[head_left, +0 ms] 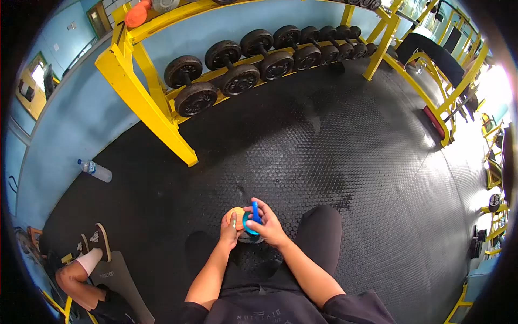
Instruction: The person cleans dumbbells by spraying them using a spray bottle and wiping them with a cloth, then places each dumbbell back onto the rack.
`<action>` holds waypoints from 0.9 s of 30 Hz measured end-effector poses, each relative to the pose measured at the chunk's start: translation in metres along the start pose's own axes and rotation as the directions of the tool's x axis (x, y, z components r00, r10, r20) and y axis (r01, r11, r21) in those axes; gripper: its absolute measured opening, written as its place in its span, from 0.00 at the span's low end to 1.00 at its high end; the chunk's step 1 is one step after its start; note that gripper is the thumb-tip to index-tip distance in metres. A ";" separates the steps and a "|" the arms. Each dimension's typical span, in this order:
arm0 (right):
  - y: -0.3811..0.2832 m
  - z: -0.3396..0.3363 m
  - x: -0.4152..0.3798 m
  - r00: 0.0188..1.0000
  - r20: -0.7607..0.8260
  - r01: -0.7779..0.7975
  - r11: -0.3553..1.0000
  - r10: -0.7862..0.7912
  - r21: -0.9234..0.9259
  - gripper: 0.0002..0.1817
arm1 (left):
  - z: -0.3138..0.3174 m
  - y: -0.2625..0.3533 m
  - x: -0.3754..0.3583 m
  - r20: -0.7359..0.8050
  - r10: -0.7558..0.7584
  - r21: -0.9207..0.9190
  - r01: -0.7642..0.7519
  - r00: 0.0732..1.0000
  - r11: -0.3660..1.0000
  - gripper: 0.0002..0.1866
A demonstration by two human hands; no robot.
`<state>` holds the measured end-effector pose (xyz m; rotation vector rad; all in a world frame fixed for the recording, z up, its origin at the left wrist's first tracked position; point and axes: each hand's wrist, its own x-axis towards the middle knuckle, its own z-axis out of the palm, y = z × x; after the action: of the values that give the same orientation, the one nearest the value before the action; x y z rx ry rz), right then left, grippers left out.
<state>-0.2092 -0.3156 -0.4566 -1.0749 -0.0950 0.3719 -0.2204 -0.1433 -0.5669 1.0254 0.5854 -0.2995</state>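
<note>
An orange disc (235,217) and a blue ring (249,223) with an upright blue peg (255,211) sat pressed together at lower centre of the frame, just above the person's knees and over the black rubber floor (334,140). The left hand (230,233) was closed around the disc from below while the right hand (268,224) gripped the ring and peg, fingers curled over them. The two parts looked joined or nearly so, judging by how they met, though what remained to fit was hidden; dumbbells (253,54) lined a yellow rack (141,102) at upper left.
</note>
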 end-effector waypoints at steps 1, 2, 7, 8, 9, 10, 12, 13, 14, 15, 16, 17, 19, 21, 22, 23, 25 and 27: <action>0.004 0.004 -0.001 0.999 0.048 0.016 0.993 -0.010 -0.120 0.43 | 0.001 0.001 -0.003 -0.009 0.000 -0.002 0.000 1.000 1.000 0.23; 0.005 0.008 -0.003 0.999 0.053 0.007 0.993 -0.001 -0.118 0.43 | 0.006 0.001 -0.005 -0.064 0.028 -0.031 -0.030 0.998 0.999 0.23; 0.018 0.018 0.001 0.948 0.311 0.311 0.410 -0.069 -0.857 0.54 | -0.013 -0.005 0.015 -0.043 0.083 -0.078 -0.086 0.996 0.993 0.23; 0.024 0.013 0.005 0.913 0.408 0.396 0.304 -0.026 -0.867 0.55 | -0.008 0.005 0.004 -0.095 0.048 -0.107 -0.059 0.994 0.992 0.24; 0.031 0.011 0.008 0.901 0.426 0.432 0.210 -0.078 -0.877 0.51 | -0.010 0.005 0.002 -0.107 0.034 -0.119 -0.047 0.994 0.992 0.24; 0.031 0.014 0.013 0.943 0.333 0.332 0.178 -0.025 -0.926 0.48 | -0.016 0.003 0.001 -0.072 -0.015 -0.148 0.004 0.997 0.989 0.24; 0.020 0.019 0.020 0.978 0.188 0.197 0.110 -0.091 -0.974 0.37 | -0.024 0.003 0.001 -0.042 -0.052 -0.196 0.043 0.998 0.980 0.24; 0.025 0.015 0.022 0.970 0.164 0.187 0.117 -0.182 -0.975 0.29 | -0.025 0.004 0.000 -0.020 -0.054 -0.191 0.049 0.998 0.980 0.24; 0.022 0.015 0.021 0.969 0.141 0.176 0.167 -0.203 -0.970 0.26 | -0.026 0.000 0.002 -0.013 -0.033 -0.188 0.030 0.999 0.982 0.24; 0.018 0.014 0.021 0.968 0.115 0.163 0.211 -0.223 -0.964 0.23 | -0.028 -0.003 0.005 -0.002 -0.013 -0.187 0.012 1.000 0.982 0.24; 0.018 0.009 0.021 0.971 0.132 0.172 0.200 -0.200 -0.965 0.23 | -0.028 -0.001 0.005 -0.014 -0.015 -0.213 0.012 1.000 0.977 0.24; 0.019 0.004 0.020 0.952 0.219 0.264 0.215 -0.213 -0.940 0.21 | -0.028 0.001 0.005 0.011 -0.035 -0.268 0.036 0.999 0.963 0.24; 0.017 0.004 0.019 0.925 0.314 0.359 0.223 -0.214 -0.906 0.18 | -0.028 0.002 0.008 0.035 -0.050 -0.339 0.059 0.998 0.939 0.25; 0.011 0.012 0.012 0.979 0.108 -0.003 0.540 0.175 -0.842 0.17 | -0.032 -0.002 0.012 0.109 -0.005 -0.343 0.042 0.994 0.938 0.29; 0.006 0.019 0.012 0.961 0.028 -0.135 0.560 0.274 -0.818 0.20 | -0.030 0.002 0.010 0.105 -0.014 -0.352 0.050 0.994 0.935 0.29; 0.005 0.025 0.013 0.958 0.022 -0.147 0.556 0.285 -0.818 0.20 | -0.024 0.009 0.007 0.085 -0.009 -0.370 0.040 0.996 0.928 0.31; 0.007 0.035 0.016 0.972 0.010 -0.122 0.542 0.235 -0.832 0.17 | -0.020 0.021 0.003 0.071 -0.012 -0.387 0.039 0.997 0.921 0.32; 0.012 0.038 0.020 0.982 0.016 -0.083 0.507 0.189 -0.858 0.15 | -0.019 0.027 0.004 0.110 0.062 -0.412 -0.011 0.992 0.911 0.34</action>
<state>-0.2030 -0.2711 -0.4512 -2.0828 -0.3211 0.5507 -0.2098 -0.1135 -0.5573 0.6049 0.4910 -0.1917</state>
